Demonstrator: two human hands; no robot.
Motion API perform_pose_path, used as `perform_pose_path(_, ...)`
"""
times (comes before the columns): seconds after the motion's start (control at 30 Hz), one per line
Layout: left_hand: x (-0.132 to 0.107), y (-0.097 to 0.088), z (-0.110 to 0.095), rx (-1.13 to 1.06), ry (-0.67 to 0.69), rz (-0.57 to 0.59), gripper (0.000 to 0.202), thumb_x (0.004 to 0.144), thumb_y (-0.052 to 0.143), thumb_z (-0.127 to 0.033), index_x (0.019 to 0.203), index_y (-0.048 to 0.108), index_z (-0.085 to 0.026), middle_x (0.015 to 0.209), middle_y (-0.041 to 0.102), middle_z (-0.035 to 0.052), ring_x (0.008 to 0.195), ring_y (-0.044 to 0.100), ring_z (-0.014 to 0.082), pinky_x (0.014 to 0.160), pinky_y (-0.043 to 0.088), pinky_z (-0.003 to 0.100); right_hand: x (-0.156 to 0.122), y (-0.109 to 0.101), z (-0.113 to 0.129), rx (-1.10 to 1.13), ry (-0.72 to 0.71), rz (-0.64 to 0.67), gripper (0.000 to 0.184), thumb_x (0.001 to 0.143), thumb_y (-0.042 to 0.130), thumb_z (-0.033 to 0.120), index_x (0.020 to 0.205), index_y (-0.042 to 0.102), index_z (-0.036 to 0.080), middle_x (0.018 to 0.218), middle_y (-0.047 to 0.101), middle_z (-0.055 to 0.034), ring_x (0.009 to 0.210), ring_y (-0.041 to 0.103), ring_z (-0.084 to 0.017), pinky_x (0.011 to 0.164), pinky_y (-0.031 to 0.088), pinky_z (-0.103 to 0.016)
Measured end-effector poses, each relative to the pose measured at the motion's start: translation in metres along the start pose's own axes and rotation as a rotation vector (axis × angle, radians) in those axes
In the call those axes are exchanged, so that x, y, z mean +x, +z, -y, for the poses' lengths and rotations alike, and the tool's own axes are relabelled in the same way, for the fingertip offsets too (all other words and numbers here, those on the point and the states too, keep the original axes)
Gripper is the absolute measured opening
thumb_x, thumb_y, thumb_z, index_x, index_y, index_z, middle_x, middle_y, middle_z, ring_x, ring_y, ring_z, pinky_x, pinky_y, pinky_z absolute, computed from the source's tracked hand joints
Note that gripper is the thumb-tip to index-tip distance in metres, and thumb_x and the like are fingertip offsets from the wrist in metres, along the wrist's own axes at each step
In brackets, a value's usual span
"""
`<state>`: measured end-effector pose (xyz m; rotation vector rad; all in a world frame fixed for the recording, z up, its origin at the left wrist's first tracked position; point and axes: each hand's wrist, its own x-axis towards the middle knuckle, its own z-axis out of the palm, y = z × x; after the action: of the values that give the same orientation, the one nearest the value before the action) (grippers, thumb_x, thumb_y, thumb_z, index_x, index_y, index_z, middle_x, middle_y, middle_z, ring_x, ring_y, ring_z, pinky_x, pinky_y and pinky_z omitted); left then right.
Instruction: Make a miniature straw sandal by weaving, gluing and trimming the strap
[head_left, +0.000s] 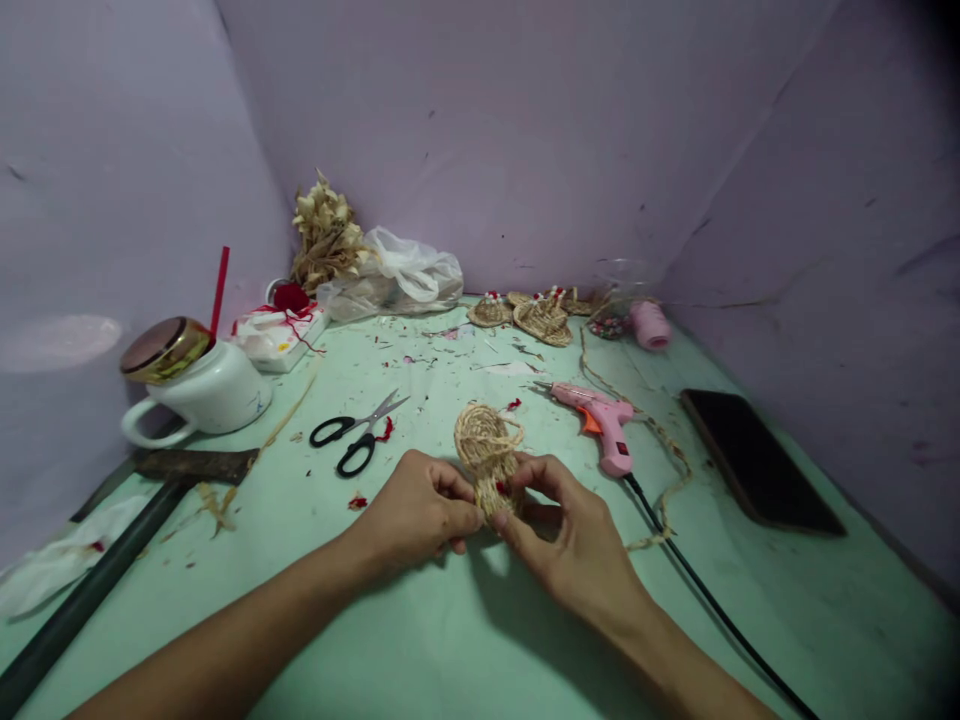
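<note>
Between my two hands is a small woven straw piece (486, 440), with a rounded coiled end pointing away from me and a dark red bit near my fingers. My left hand (427, 505) pinches its lower left edge between thumb and fingers. From the other side, my right hand (562, 525) grips its lower right part, thumb in front. A thin loop of straw cord stands out at its upper right. Ahead and to the right lies a pink glue gun (600, 415) with an orange trigger. Black-handled scissors (358, 435) rest partly open to the left.
A hammer-like tool (196, 466), a white mug (206, 390) and a tissue box (277, 340) stand left. At the back are dried husks (326, 235), a plastic bag (397, 275), several woven straw pieces (544, 320) and a pink spool (649, 326). A phone (761, 460) and braided cord (682, 465) lie right.
</note>
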<state>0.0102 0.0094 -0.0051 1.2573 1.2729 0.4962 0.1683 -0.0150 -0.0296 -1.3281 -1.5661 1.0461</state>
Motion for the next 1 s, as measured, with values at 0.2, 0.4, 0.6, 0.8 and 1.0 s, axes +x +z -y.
perform_pose_path(0.2, 0.001, 0.006, 0.004, 0.054, 0.097, 0.037, 0.007, 0.055, 0.049, -0.013, 0.050, 0.054, -0.013, 0.042, 0.046, -0.0040, 0.038, 0.037, 0.0061, 0.038, 0.027, 0.019, -0.001, 0.000, 0.005, -0.360, -0.216, 0.000, 0.010, 0.066, 0.053, 0.014, 0.066, 0.045, 0.019, 0.065, 0.050, 0.0015, 0.057, 0.046, -0.012, 0.052, 0.035, -0.024)
perform_pose_path(0.4, 0.004, 0.016, 0.008, 0.067, 0.157, -0.178, 0.010, 0.051, 0.048, -0.013, 0.045, 0.040, -0.016, 0.048, 0.033, -0.0055, 0.046, 0.028, 0.0066, 0.040, 0.020, 0.021, -0.001, 0.008, 0.004, -0.488, -0.284, -0.113, 0.015, 0.062, 0.052, 0.016, 0.060, 0.038, 0.020, 0.064, 0.046, 0.0011, 0.053, 0.040, -0.011, 0.048, 0.029, -0.023)
perform_pose_path(0.6, 0.007, 0.018, 0.013, 0.072, 0.101, -0.269, 0.010, 0.053, 0.050, -0.015, 0.045, 0.044, -0.016, 0.045, 0.036, -0.0049, 0.045, 0.034, 0.0083, 0.039, 0.023, 0.021, -0.002, 0.017, 0.002, -0.603, -0.272, -0.099, 0.013, 0.066, 0.051, 0.023, 0.065, 0.038, 0.020, 0.069, 0.047, -0.0018, 0.054, 0.042, -0.013, 0.050, 0.032, -0.025)
perform_pose_path(0.8, 0.011, 0.012, 0.009, 0.008, 0.174, -0.209, 0.009, 0.052, 0.052, -0.015, 0.046, 0.046, -0.016, 0.045, 0.041, -0.0047, 0.045, 0.036, 0.0077, 0.042, 0.026, 0.020, 0.003, 0.013, 0.006, -0.550, -0.167, -0.118, 0.016, 0.065, 0.051, 0.026, 0.063, 0.036, 0.021, 0.060, 0.046, 0.0018, 0.050, 0.040, -0.012, 0.048, 0.030, -0.024)
perform_pose_path(1.0, 0.019, 0.000, 0.005, -0.110, 0.085, 0.008, 0.012, 0.055, 0.057, -0.025, 0.056, 0.056, -0.013, 0.039, 0.045, -0.0051, 0.037, 0.036, 0.0063, 0.038, 0.025, 0.020, 0.013, 0.000, 0.006, -0.396, 0.028, -0.129, 0.021, 0.065, 0.056, 0.031, 0.060, 0.038, 0.022, 0.052, 0.048, 0.0048, 0.049, 0.045, -0.012, 0.047, 0.032, -0.023)
